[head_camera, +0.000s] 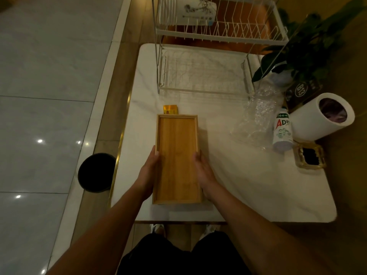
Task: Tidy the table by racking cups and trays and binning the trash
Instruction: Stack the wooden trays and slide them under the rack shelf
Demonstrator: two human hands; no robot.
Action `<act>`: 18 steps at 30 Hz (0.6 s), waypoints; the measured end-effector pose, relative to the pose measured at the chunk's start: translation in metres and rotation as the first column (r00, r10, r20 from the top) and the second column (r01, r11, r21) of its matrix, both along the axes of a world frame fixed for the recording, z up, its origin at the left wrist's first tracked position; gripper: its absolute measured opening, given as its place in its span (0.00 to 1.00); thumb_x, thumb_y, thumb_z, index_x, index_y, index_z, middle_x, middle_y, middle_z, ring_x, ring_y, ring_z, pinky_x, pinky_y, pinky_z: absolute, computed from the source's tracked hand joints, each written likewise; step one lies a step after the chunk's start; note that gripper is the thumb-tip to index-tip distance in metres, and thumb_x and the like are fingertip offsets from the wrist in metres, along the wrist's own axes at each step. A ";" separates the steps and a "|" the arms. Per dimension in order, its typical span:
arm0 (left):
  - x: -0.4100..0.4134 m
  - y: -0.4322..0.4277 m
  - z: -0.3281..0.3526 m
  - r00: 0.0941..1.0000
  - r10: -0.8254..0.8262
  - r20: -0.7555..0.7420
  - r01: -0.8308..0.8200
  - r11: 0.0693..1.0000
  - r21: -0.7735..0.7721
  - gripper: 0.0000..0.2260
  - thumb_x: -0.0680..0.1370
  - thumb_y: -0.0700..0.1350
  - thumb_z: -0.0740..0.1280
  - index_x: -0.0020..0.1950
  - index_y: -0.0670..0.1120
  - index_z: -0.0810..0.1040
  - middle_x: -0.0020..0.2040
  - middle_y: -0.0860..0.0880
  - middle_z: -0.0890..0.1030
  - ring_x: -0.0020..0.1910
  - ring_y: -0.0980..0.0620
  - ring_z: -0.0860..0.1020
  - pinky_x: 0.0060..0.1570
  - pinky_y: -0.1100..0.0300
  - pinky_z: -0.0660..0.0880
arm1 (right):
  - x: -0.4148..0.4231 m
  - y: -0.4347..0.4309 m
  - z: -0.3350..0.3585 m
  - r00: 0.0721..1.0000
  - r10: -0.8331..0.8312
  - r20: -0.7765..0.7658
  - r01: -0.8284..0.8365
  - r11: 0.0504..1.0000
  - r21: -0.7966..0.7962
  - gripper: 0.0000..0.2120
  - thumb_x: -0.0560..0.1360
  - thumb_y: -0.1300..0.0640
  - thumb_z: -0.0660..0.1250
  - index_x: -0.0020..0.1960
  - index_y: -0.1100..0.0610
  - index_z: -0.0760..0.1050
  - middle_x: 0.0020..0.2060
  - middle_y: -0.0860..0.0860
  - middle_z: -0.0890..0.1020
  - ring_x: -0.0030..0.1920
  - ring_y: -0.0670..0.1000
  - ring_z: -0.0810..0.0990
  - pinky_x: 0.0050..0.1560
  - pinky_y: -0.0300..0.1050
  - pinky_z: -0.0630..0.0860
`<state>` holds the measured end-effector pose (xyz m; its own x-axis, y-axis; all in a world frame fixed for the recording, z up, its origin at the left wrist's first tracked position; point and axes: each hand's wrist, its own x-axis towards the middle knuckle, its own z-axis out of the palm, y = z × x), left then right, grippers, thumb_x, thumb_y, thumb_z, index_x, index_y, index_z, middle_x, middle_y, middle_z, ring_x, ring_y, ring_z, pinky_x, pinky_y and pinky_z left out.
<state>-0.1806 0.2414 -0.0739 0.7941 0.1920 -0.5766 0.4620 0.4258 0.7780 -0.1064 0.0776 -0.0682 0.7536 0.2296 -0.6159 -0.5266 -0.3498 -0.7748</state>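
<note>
A long wooden tray [177, 155] lies lengthwise on the white marble table [248, 185]. My left hand [148, 171] grips its left rim and my right hand [203, 169] grips its right rim. A small yellow wrapper [170, 109] lies just beyond the tray's far end. A white two-tier wire rack [208, 62] stands at the back; its upper tier holds a white tray or plate [190, 10]. Crumpled clear plastic [258, 116] and a white AD bottle [283, 130] lie at the right.
A white cylindrical bin [309, 120] with a purple liner leans at the table's right edge. A black bin [96, 172] stands on the floor at the left. A glass ashtray [309, 157], a B13 sign [301, 92] and a plant [309, 48] are at the right.
</note>
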 end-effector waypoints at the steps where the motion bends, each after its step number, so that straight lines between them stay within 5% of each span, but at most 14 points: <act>1: 0.000 0.000 0.001 1.000 -0.005 0.005 0.005 1.000 0.003 0.31 0.78 0.63 0.59 0.79 0.55 0.60 0.73 0.46 0.73 0.67 0.43 0.76 0.65 0.36 0.73 | 0.001 0.001 -0.001 1.000 0.006 0.015 -0.006 1.000 -0.019 0.29 0.82 0.42 0.51 0.79 0.52 0.53 0.77 0.51 0.63 0.75 0.52 0.64 0.65 0.40 0.62; 5: -0.001 0.001 0.004 1.000 -0.015 0.020 0.014 1.000 0.015 0.34 0.77 0.62 0.60 0.81 0.54 0.56 0.75 0.46 0.69 0.71 0.41 0.72 0.68 0.34 0.69 | 0.004 0.000 -0.004 0.998 0.033 0.047 -0.030 0.997 -0.068 0.29 0.82 0.42 0.53 0.79 0.53 0.55 0.76 0.52 0.65 0.74 0.53 0.65 0.67 0.43 0.63; 12: -0.006 -0.002 0.002 0.999 -0.036 0.002 0.035 0.996 0.077 0.26 0.82 0.56 0.62 0.79 0.56 0.60 0.70 0.48 0.75 0.65 0.44 0.77 0.62 0.42 0.76 | 0.004 0.006 -0.003 0.993 0.074 0.095 -0.064 0.992 -0.111 0.28 0.81 0.41 0.55 0.77 0.52 0.60 0.72 0.52 0.70 0.70 0.55 0.71 0.62 0.44 0.67; 18: -0.015 0.010 0.005 1.000 -0.022 -0.022 0.023 0.998 0.060 0.31 0.80 0.55 0.63 0.81 0.49 0.57 0.78 0.46 0.66 0.75 0.42 0.66 0.74 0.37 0.63 | 0.007 -0.012 0.001 0.999 0.041 0.034 -0.037 0.993 -0.110 0.32 0.79 0.37 0.55 0.76 0.53 0.62 0.71 0.53 0.72 0.68 0.55 0.73 0.68 0.51 0.71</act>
<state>-0.1951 0.2512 -0.0686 0.7860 0.2092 -0.5817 0.4878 0.3682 0.7915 -0.0997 0.0654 -0.0672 0.7677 0.1919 -0.6114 -0.4834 -0.4529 -0.7492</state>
